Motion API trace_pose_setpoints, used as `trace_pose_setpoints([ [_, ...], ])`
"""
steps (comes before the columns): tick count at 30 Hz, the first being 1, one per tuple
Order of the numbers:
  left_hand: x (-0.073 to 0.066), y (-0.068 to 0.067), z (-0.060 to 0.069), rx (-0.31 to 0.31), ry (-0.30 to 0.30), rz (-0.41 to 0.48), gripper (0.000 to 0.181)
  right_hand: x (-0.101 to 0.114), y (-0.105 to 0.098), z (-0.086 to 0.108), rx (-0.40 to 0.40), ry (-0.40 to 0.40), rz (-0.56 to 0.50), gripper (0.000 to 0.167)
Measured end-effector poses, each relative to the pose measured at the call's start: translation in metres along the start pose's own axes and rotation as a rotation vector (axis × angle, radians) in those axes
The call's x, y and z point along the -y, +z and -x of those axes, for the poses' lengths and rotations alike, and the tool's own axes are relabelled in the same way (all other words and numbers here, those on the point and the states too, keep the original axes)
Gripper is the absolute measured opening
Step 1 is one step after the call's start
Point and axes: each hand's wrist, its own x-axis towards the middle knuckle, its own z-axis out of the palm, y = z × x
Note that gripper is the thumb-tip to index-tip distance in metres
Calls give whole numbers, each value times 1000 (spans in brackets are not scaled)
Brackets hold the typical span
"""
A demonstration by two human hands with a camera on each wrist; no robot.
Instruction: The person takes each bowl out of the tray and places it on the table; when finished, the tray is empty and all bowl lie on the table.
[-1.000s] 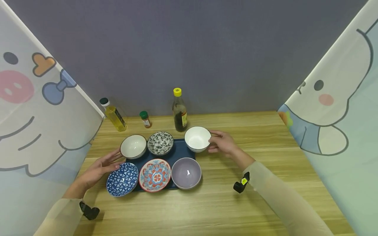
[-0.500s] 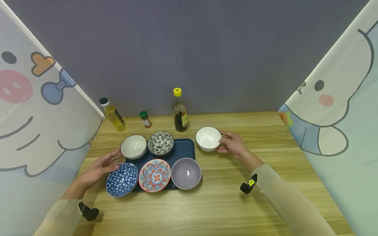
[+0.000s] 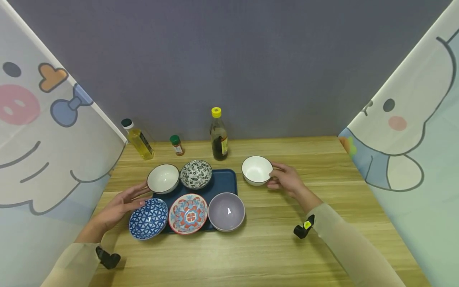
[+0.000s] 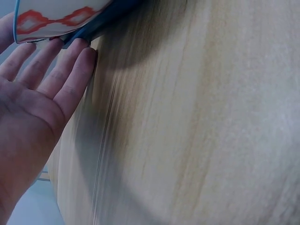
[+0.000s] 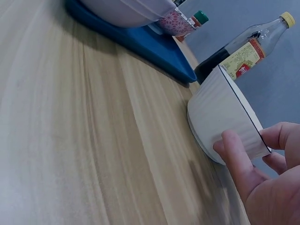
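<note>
1. Across from me, a person's bare right hand point(image 3: 287, 178) holds a round white ceramic bowl with a thin dark rim point(image 3: 256, 169) by its right side, thumb at the rim and fingers bent against the outer wall

2. That bowl is to the right of a rectangular dark-blue tray point(image 3: 225, 181) and well apart from the hand opposite, its mouth facing up; whether its foot meets the pale wood-grain table point(image 3: 279, 255) I cannot tell

3. The right forearm, in a long cream sleeve point(image 3: 349, 239), slants in from the lower right, a small black wrist device point(image 3: 303, 229) at the cuff and the hand pointing inward and away from the body

4. At the tray's other end, the left hand point(image 3: 118, 205) reaches in with fingers straight and slightly spread, palm turned inward, curled around nothing

5. Its thumb lies over the edge of a blue-and-white triangle-patterned ceramic bowl point(image 3: 148, 218), while the other fingers extend toward a second white ceramic bowl with a dark rim point(image 3: 163, 178); how firmly they press, I cannot tell

6. Between the two hands sit a black-and-white floral ceramic bowl point(image 3: 196, 174), a red-and-blue patterned ceramic bowl point(image 3: 188, 213) and a glossy lavender bowl point(image 3: 226, 211), with a yellow-capped clear bottle of dark liquid point(image 3: 219, 143) standing behind
</note>
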Motion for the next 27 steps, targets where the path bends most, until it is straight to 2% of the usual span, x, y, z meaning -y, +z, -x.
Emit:
trace_pose_setpoints([
  [6, -2, 1, 1, -12, -33, 11, 66, -3, -5, 3, 55, -25, 40, 66],
  [11, -4, 3, 2, -18, -53, 13, 67, 5, -10, 8, 66, -66, 169, 63],
  [15, -6, 3, 1, -23, -64, 4, 69, 21, -14, 11, 54, -140, 281, 59],
  [20, -6, 3, -1, -25, -75, 7, 68, 54, -14, 15, 17, -231, 371, 53],
  [23, -6, 2, -1, -28, -87, 25, 67, 71, -5, 17, 29, -263, 406, 52],
  [27, -5, 1, -1, -31, -99, 50, 69, 85, 16, 15, 84, -270, 401, 53],
])
